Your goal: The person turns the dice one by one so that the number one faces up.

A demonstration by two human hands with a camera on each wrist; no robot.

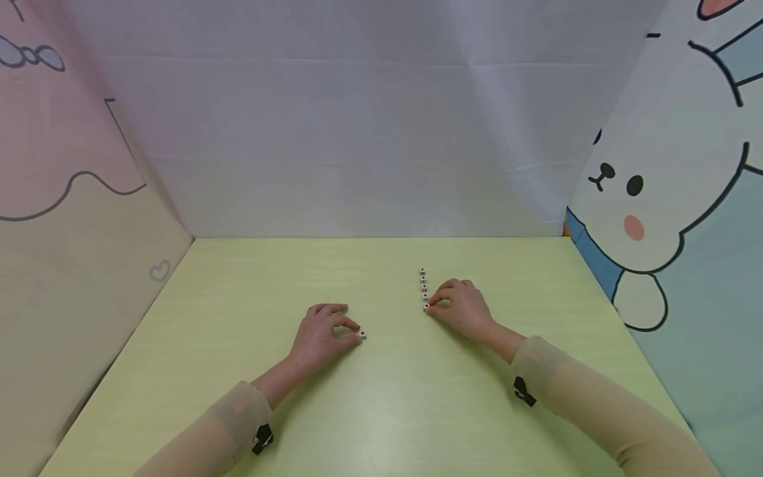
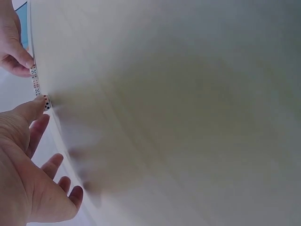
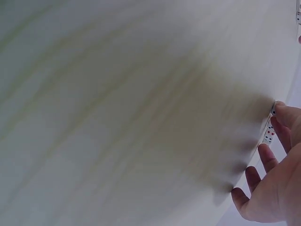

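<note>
On the pale yellow table, my left hand (image 1: 324, 336) holds a small white die (image 1: 362, 334) at the tips of its thumb and index finger. The left wrist view shows the thumb against this die (image 2: 47, 102), with the other fingers spread. Farther right, my right hand (image 1: 461, 308) has thumb and index finger on the nearest die (image 1: 426, 307) of a short row. Several more dice (image 1: 424, 287) continue that row straight away from me. In the right wrist view the thumb partly covers the nearest die (image 3: 274, 111), and a row die (image 3: 269, 134) shows between the fingers.
The table (image 1: 268, 265) ends at a plain whitish cloth backdrop (image 1: 357, 132). A printed panel with a cartoon animal (image 1: 656, 199) stands along the right edge, and a pink and cream panel (image 1: 71, 265) along the left.
</note>
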